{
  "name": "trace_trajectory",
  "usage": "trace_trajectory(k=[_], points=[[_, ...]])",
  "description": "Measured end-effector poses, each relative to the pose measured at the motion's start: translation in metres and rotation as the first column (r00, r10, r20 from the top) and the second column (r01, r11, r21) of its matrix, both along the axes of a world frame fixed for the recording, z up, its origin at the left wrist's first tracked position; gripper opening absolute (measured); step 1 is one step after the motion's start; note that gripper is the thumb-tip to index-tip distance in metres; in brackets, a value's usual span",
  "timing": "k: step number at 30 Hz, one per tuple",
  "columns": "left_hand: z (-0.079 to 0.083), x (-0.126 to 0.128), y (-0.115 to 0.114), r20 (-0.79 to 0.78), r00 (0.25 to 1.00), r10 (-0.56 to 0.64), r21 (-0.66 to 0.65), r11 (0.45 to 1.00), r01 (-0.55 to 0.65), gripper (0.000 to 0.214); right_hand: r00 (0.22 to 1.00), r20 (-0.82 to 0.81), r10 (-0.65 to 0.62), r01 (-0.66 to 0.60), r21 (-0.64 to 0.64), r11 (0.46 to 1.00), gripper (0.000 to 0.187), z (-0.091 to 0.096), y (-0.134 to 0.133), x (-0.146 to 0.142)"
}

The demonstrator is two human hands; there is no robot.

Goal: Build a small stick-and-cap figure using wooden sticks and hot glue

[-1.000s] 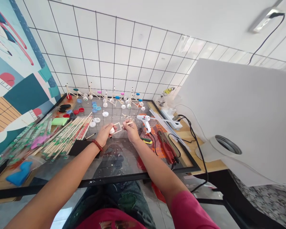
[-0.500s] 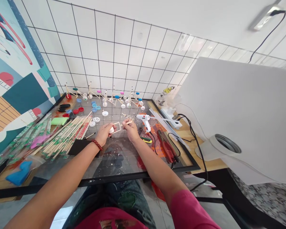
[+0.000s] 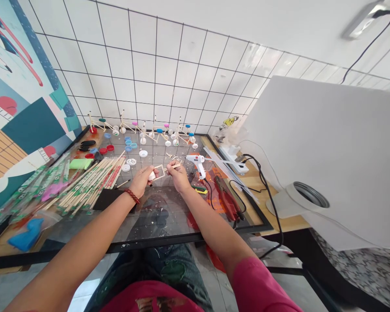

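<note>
The left hand [image 3: 142, 181] grips a small stick frame [image 3: 163, 170] and a white cap [image 3: 152, 176], above the middle of the table [image 3: 149, 225]. The right hand [image 3: 178, 178] pinches a short stick [image 3: 176, 166] by the frame's right end; contact between them is unclear. A glue gun [image 3: 197, 164] sits right, chopsticks [image 3: 90, 185] left.

Glue gun [image 3: 197, 164], sticks [image 3: 92, 186] on tabletop [image 3: 145, 232]
</note>
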State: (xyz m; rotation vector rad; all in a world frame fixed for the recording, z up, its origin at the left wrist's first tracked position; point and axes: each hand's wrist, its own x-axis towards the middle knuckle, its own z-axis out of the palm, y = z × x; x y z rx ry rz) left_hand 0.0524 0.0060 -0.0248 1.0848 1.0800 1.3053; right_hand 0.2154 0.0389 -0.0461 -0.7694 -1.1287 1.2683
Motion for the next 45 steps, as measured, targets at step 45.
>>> trace_trajectory(k=[45], points=[[-0.003,0.003,-0.002,-0.05,0.999,-0.01,-0.023,1.0,0.009,0.04,0.998,0.03,-0.054,0.052,0.059,0.997,0.047,0.005,-0.004,0.001]])
